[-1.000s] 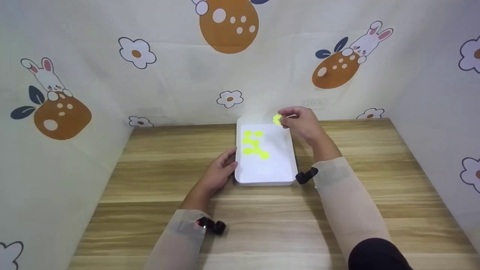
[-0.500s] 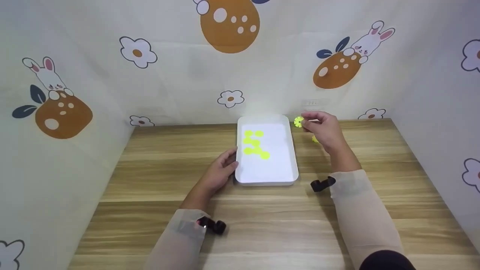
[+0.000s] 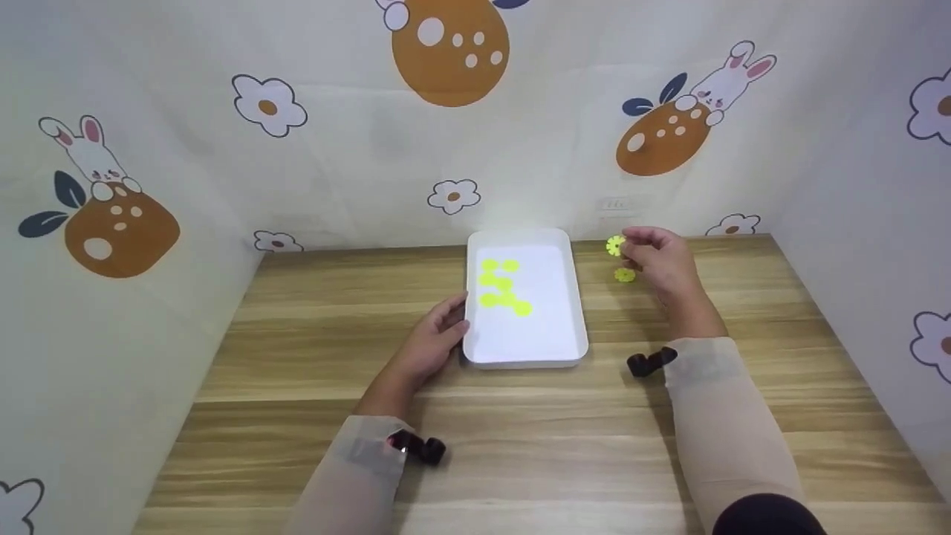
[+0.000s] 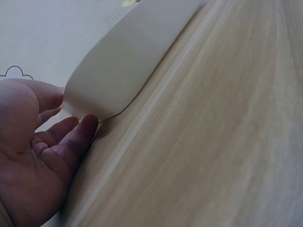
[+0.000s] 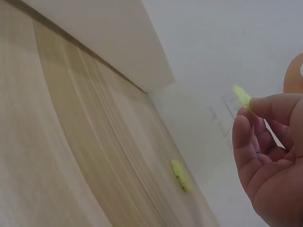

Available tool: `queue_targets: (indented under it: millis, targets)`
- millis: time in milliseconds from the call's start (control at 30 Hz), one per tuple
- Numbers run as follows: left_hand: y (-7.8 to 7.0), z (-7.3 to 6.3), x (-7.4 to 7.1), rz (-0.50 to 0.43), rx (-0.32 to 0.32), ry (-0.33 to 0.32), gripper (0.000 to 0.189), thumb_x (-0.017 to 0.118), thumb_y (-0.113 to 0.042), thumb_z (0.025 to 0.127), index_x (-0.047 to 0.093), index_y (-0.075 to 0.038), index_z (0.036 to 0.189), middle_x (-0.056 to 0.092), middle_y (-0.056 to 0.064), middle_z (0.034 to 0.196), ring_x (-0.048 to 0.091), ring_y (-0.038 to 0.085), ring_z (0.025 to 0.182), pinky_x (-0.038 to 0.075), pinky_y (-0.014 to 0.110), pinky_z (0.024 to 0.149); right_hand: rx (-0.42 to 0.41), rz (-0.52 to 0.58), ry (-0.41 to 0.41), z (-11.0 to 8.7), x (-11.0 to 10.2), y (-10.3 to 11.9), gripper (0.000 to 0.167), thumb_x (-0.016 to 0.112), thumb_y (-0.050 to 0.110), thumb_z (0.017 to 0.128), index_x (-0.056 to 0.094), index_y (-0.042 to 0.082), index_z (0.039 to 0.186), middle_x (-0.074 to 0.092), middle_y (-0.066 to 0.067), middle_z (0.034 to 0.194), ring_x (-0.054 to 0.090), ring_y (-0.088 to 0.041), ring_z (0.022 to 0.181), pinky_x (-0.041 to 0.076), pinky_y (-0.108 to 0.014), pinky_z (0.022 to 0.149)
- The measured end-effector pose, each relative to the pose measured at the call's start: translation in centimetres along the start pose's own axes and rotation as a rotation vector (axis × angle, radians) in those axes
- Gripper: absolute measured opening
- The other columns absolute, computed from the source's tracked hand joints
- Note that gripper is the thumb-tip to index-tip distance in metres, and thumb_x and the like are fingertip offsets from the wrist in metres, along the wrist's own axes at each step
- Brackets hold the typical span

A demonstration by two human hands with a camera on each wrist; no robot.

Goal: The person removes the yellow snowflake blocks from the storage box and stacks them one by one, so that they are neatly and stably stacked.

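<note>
In the head view my right hand (image 3: 665,264) pinches a bright yellow-green notched plastic disc (image 3: 614,246) between thumb and fingertips, above the table right of the tray. The right wrist view shows this disc (image 5: 242,96) nearly edge-on. A second disc of the same kind (image 3: 625,276) lies on the wood just below that hand. My left hand (image 3: 431,343) rests against the outside of the white tray's (image 3: 550,349) left wall, fingertips and thumb touching it. Several yellow-green discs (image 3: 505,284) lie in the left part of the tray.
The wooden table (image 3: 312,357) runs back to a pale patterned cloth (image 3: 356,148), which also hangs along both sides. The tray's far end stands close to that cloth.
My right hand has moved right, from above the tray's far right corner to beyond its right side, carrying the disc. The disc on the table has come into sight. My left hand stays put.
</note>
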State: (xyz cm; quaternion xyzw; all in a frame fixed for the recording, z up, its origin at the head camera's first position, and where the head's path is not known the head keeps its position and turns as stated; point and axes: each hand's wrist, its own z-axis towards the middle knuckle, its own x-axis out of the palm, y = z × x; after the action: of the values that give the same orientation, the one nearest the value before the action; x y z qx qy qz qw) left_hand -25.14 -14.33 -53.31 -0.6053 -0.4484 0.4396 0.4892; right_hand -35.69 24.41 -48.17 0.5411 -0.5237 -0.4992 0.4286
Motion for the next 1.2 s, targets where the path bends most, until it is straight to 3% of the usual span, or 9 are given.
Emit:
queue_targets:
  millis: [167,400,600,800,1200]
  targets:
    - [0.3,0.1,0.0,0.000,0.039,0.002,0.055,0.056,-0.012,0.101,0.040,-0.013,0.153,0.041,0.010,0.159,0.041,0.026,0.147,0.038,0.041,0.120,0.026,0.083,-0.005,0.6,-0.6,-1.2,0.039,0.068,0.010,0.095,0.058,0.000,0.131,0.060,-0.005,0.110,0.061,-0.019,0.096,0.059,-0.033,0.087]
    - [0.2,0.0,0.1,-0.010,0.049,0.000,0.055,0.056,-0.011,0.101,0.039,-0.011,0.154,0.041,0.012,0.159,0.041,0.027,0.147,0.037,0.042,0.121,0.061,-0.067,-0.074,1.0,-1.7,-2.2,0.037,0.070,0.011,0.093,0.063,0.006,0.128,0.065,0.000,0.106,0.063,-0.014,0.092,0.059,-0.031,0.083]
    - [0.2,0.1,0.1,-0.005,0.044,-0.003,0.054,0.056,-0.012,0.102,0.040,-0.012,0.153,0.042,0.011,0.158,0.041,0.027,0.147,0.037,0.042,0.120,0.063,-0.152,-0.077,1.1,-2.3,-2.8,0.037,0.070,0.011,0.093,0.064,0.003,0.128,0.071,0.000,0.108,0.069,-0.013,0.085,0.061,-0.028,0.072]
    - [0.3,0.1,0.0,-0.004,0.037,0.000,0.054,0.056,-0.012,0.102,0.039,-0.012,0.154,0.042,0.011,0.158,0.041,0.026,0.147,0.036,0.042,0.121,0.082,-0.208,-0.062,1.1,-2.5,-3.1,0.037,0.070,0.014,0.094,0.063,0.004,0.128,0.069,-0.006,0.118,0.071,-0.014,0.089,0.062,-0.027,0.078]
    - [0.0,0.0,0.1,-0.038,0.068,0.026,0.056,0.054,-0.009,0.102,0.036,-0.007,0.154,0.041,0.016,0.158,0.039,0.030,0.148,0.034,0.044,0.123,0.088,-0.222,-0.042,1.0,-2.5,-3.2,0.040,0.068,0.010,0.093,0.061,-0.001,0.130,0.069,-0.011,0.113,0.071,-0.014,0.084,0.063,-0.027,0.078]
